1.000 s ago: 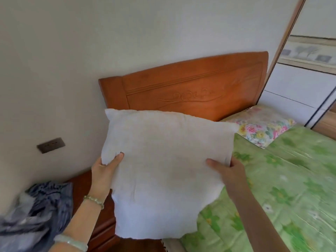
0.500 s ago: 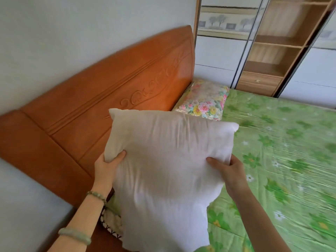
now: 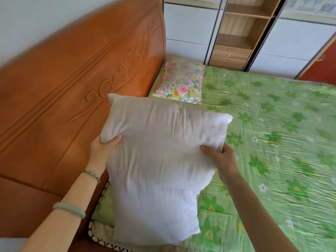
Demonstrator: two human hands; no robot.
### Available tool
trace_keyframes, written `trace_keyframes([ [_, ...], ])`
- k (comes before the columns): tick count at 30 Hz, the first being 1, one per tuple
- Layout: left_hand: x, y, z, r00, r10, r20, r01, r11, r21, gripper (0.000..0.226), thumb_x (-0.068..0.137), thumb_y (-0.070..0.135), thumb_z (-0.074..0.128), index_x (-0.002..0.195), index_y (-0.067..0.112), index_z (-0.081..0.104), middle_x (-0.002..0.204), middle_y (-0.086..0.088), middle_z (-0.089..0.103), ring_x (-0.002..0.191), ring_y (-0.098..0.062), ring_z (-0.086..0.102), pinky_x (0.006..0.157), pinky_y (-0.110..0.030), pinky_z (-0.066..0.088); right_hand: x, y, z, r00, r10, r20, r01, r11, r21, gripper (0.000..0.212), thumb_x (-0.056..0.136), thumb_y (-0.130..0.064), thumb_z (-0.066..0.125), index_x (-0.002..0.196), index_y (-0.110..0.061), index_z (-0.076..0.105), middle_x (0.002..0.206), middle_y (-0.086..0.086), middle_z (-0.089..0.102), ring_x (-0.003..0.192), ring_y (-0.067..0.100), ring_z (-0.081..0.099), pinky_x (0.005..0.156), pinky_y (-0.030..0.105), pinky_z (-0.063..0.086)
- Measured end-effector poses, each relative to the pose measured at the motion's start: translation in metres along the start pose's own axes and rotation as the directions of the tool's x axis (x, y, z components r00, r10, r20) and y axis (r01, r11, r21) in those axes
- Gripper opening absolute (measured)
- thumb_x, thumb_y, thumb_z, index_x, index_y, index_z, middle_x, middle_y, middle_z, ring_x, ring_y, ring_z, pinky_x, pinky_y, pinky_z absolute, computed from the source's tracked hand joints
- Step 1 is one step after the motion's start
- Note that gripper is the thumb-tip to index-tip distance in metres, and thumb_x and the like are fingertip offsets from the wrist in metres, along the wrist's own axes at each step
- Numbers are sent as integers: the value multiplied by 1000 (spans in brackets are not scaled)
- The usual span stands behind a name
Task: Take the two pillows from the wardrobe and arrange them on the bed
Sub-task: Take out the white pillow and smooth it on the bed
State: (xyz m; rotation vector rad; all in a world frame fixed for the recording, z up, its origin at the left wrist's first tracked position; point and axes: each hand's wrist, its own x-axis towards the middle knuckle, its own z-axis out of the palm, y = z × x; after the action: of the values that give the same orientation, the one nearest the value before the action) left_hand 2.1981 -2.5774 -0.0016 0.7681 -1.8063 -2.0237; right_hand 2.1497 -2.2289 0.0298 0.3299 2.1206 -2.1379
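I hold a plain white pillow (image 3: 156,160) upright over the near head end of the bed (image 3: 272,151), which has a green floral cover. My left hand (image 3: 101,150) grips the pillow's upper left edge, close to the headboard. My right hand (image 3: 221,157) grips its upper right side. The pillow's bottom corner hangs at or just above the bed cover; contact is unclear. A flowered pillow (image 3: 181,82) lies flat at the far head end, against the headboard. The wardrobe (image 3: 236,33) stands beyond the bed with one section open.
The carved orange wooden headboard (image 3: 72,88) runs along the left, right beside the white pillow. White sliding wardrobe doors (image 3: 291,42) flank the open wooden shelves and a drawer. The bed's near edge shows a woven mat border (image 3: 101,235).
My view swung right from the wall and nightstand towards the bed and wardrobe. Both hands carried the white pillow over the bed's head end and lowered it; the grip is unchanged.
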Motion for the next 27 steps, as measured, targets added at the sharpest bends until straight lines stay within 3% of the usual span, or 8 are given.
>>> trace_keyframes([
  [3,21,-17,12,998,-66,-3,67,997,49,28,72,23,84,96,24,70,92,3,75,79,-9,72,63,-22,55,25,10,0,999,36,-8,-36,999,-18,32,68,-8,83,97,-10,69,95,8,74,85,23,71,74,39,58],
  [8,61,-39,39,991,-134,-23,135,984,119,29,69,24,86,91,28,68,83,8,75,77,-8,72,57,-17,54,81,33,0,991,132,-25,-133,990,-48,24,68,-8,83,87,-13,69,90,8,74,84,26,70,76,41,58],
  [12,90,-57,60,985,-168,-36,172,971,167,26,71,21,85,92,26,70,84,8,76,78,-9,72,63,-22,55,123,53,6,980,191,-60,-195,978,-74,21,69,-5,81,78,-18,67,77,-1,72,76,21,68,66,32,57],
  [15,116,-67,76,981,-191,-28,193,965,180,27,74,19,83,96,25,70,91,4,75,82,-10,72,70,-26,55,156,61,12,973,226,-45,-229,969,-90,22,71,-8,80,81,-21,66,81,-2,72,77,17,68,64,28,53],
  [20,175,-85,110,977,-211,3,205,953,224,25,75,22,82,94,26,68,89,7,73,81,-7,70,62,-18,53,226,80,23,949,302,-85,-310,944,-109,23,71,-8,80,82,-23,65,87,1,72,78,17,68,65,28,55],
  [23,217,-98,132,975,-218,38,201,944,262,27,76,21,81,100,24,69,90,9,73,80,-4,69,60,-15,52,270,91,32,945,306,-120,-320,938,-132,25,71,-7,79,78,-26,63,79,-5,69,72,10,65,53,18,51],
  [27,276,-127,160,966,-250,72,217,926,310,38,79,20,79,114,17,66,94,8,69,85,-4,65,66,-17,51,332,119,44,926,354,-132,-371,917,-144,26,72,-4,77,93,-13,66,84,-1,68,78,17,66,64,26,52],
])
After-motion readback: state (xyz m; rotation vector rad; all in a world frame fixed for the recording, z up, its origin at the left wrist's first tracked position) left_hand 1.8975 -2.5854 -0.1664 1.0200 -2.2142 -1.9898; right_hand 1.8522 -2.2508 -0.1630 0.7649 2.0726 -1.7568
